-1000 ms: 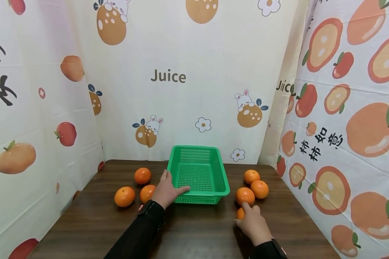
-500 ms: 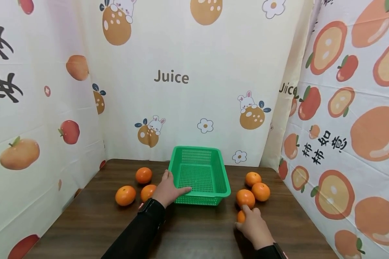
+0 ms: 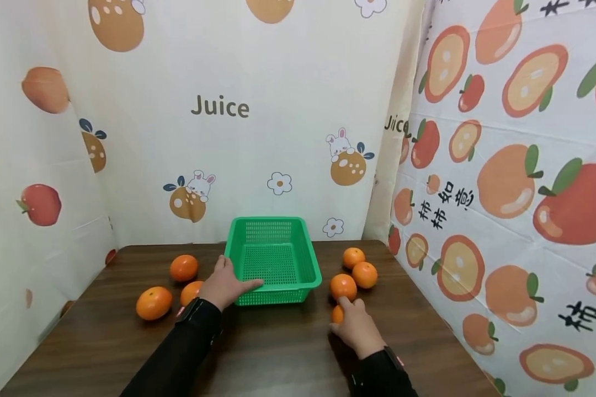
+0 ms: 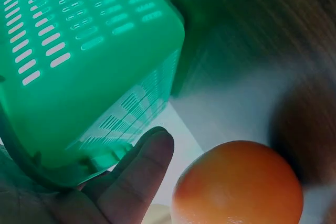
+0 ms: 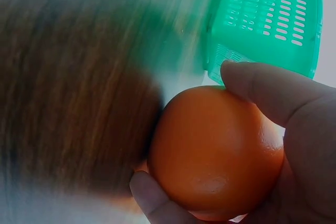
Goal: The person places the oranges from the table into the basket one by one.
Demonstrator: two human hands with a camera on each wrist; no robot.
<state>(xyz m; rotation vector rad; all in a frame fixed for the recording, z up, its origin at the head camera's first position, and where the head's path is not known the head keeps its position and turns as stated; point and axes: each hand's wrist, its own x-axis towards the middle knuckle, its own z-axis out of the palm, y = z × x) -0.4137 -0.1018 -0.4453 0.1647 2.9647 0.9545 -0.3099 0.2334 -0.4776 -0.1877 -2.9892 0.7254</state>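
Observation:
My left hand (image 3: 228, 285) lies at the near left corner of a green plastic basket (image 3: 310, 262), thumb stretched along the front rim. In the left wrist view, its straight fingers (image 4: 139, 179) run beside the basket's side wall, close to an orange (image 4: 239, 184). My right hand (image 3: 356, 326) holds another orange (image 5: 215, 148) near the table surface, thumb on one side and fingertips on the other. From the head view most of this orange is hidden behind the hand. Just beyond it sits a further orange (image 3: 343, 287), near the right fingertips.
Two more oranges (image 3: 365, 274) sit behind on the right, close together. Left of the basket are several oranges (image 3: 154, 303) on the dark wooden table (image 3: 268, 353). A fruit-printed cloth (image 3: 278, 138) hangs behind the table and along both sides.
The head view has turned to the right, so everything appears further left. Both hands, the basket and the oranges keep their places relative to each other.

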